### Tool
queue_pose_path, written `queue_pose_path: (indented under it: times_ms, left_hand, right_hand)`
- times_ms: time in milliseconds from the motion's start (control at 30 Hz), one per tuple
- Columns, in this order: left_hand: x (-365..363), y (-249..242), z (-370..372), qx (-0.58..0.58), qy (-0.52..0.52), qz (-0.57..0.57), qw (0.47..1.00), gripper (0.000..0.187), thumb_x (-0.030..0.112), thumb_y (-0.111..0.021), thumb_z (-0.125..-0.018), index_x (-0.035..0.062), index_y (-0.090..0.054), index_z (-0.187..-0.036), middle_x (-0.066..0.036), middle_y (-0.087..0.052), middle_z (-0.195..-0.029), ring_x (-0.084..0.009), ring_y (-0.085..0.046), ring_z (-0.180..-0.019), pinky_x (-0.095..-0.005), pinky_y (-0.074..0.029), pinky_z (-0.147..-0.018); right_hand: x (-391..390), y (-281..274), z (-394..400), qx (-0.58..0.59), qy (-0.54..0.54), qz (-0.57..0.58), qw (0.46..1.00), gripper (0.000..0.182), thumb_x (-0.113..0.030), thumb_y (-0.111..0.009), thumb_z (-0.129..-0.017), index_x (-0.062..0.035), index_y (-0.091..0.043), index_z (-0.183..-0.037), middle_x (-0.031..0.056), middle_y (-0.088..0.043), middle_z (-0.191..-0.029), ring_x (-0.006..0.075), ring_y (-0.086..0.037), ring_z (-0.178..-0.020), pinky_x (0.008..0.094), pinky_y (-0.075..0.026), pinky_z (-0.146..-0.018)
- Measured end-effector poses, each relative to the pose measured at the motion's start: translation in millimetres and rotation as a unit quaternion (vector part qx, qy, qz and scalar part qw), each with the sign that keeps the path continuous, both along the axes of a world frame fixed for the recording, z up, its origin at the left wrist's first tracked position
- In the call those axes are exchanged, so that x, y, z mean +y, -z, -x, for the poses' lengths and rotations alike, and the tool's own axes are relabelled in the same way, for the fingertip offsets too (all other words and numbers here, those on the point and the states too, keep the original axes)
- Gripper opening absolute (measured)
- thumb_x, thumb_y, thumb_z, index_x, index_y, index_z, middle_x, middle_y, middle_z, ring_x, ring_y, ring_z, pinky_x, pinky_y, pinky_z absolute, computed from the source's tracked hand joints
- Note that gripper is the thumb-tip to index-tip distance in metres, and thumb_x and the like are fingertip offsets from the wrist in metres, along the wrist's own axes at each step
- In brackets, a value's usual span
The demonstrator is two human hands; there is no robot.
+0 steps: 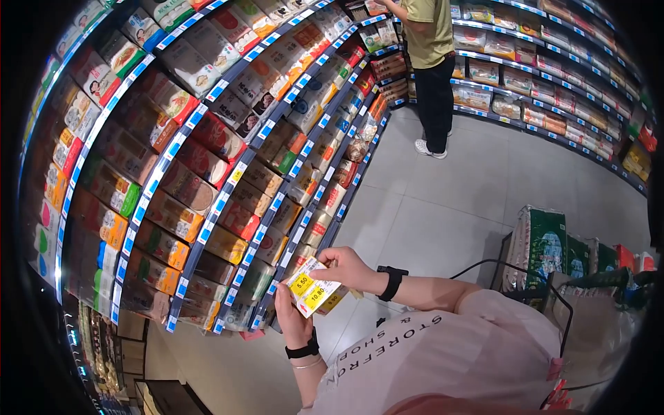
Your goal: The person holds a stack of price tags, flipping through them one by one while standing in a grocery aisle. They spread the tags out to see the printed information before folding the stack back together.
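A small set of yellow-and-white price tags (315, 286) is held between my two hands, in front of my chest. Prices 5.50 and 10.80 can be read on the front ones. My left hand (293, 319), with a black band on its wrist, grips their lower left edge. From the upper right, my right hand (348, 268) pinches the tags between thumb and fingers; a black watch (393, 282) is on that wrist. Part of another yellow tag (335, 300) shows below the right hand. Just beyond the hands are the lower ends of the packed shelves (207, 200).
Tall shelves of bagged goods with blue-and-white label strips curve along the left and back. Another person (432, 66) stands in the aisle by the far shelves. Stacked green bags (543, 242) stand at the right, near a dark cable (494, 261). Grey tiled floor (443, 194) lies between.
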State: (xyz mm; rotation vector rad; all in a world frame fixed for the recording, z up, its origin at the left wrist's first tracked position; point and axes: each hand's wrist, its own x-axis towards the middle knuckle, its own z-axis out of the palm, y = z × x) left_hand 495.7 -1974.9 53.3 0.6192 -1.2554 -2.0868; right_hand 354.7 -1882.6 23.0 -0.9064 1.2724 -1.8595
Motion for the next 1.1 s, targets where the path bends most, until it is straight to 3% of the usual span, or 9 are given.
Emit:
queue_pose_path:
  times_ms: [467,600,633,667,800,1100]
  left_hand:
    - [6,3,-12,0.001,-0.008,-0.026,1.000,0.039,0.036,-0.038,-0.099,0.0001,-0.053,-0.102,-0.011,-0.062,-0.096,-0.0157,-0.063,-0.085,-0.0286,-0.052,-0.074]
    - [0,-3,-11,0.004,0.035,-0.040,0.999,0.035,0.033,-0.038,-0.099,0.0015,-0.053,-0.100,-0.009,-0.063,-0.095,-0.0152,-0.064,-0.085,-0.0288,-0.052,-0.074]
    - [-5,5,-10,0.015,0.041,-0.042,0.998,0.042,0.038,-0.036,-0.099,0.0000,-0.050,-0.112,-0.011,-0.063,-0.101,-0.0175,-0.065,-0.088,-0.0292,-0.054,-0.071]
    - [-2,0,-7,0.016,0.046,-0.045,0.998,0.042,0.038,-0.037,-0.099,0.0002,-0.051,-0.111,-0.011,-0.064,-0.100,-0.0170,-0.065,-0.086,-0.0287,-0.055,-0.069]
    - [1,-7,-2,0.039,0.081,-0.044,0.995,0.043,0.037,-0.037,-0.099,-0.0020,-0.052,-0.110,-0.012,-0.062,-0.103,-0.0162,-0.063,-0.091,-0.0278,-0.052,-0.079]
    - [1,-5,-6,0.060,0.072,-0.075,0.993,0.043,0.038,-0.036,-0.099,-0.0011,-0.052,-0.107,-0.012,-0.062,-0.100,-0.0157,-0.063,-0.089,-0.0289,-0.052,-0.079]
  right_hand:
    - [5,5,-14,-0.037,0.005,0.002,0.999,0.017,-0.013,-0.069,-0.082,0.0014,-0.062,-0.088,0.0038,-0.066,-0.081,0.0042,-0.060,-0.070,0.0193,-0.048,-0.060]
    - [5,5,-13,-0.022,0.043,-0.023,0.999,0.015,-0.012,-0.069,-0.082,0.0009,-0.062,-0.086,0.0013,-0.064,-0.076,0.0039,-0.059,-0.066,0.0180,-0.046,-0.057]
    - [7,-1,-12,-0.020,0.047,-0.016,0.999,0.015,-0.012,-0.069,-0.082,0.0007,-0.061,-0.085,0.0010,-0.063,-0.075,0.0030,-0.057,-0.065,0.0174,-0.045,-0.056]
    - [12,-8,-10,-0.014,0.037,-0.019,0.999,0.014,-0.012,-0.068,-0.083,0.0000,-0.061,-0.084,0.0011,-0.063,-0.074,0.0021,-0.057,-0.065,0.0169,-0.044,-0.056]
    - [15,-14,-9,-0.060,0.018,-0.005,0.998,0.014,-0.010,-0.068,-0.082,0.0013,-0.061,-0.083,0.0046,-0.065,-0.075,0.0038,-0.058,-0.064,0.0178,-0.045,-0.055]
    - [15,-20,-16,-0.062,0.025,-0.020,0.998,0.013,-0.010,-0.067,-0.083,0.0011,-0.060,-0.085,0.0044,-0.065,-0.077,0.0032,-0.058,-0.066,0.0174,-0.046,-0.056]
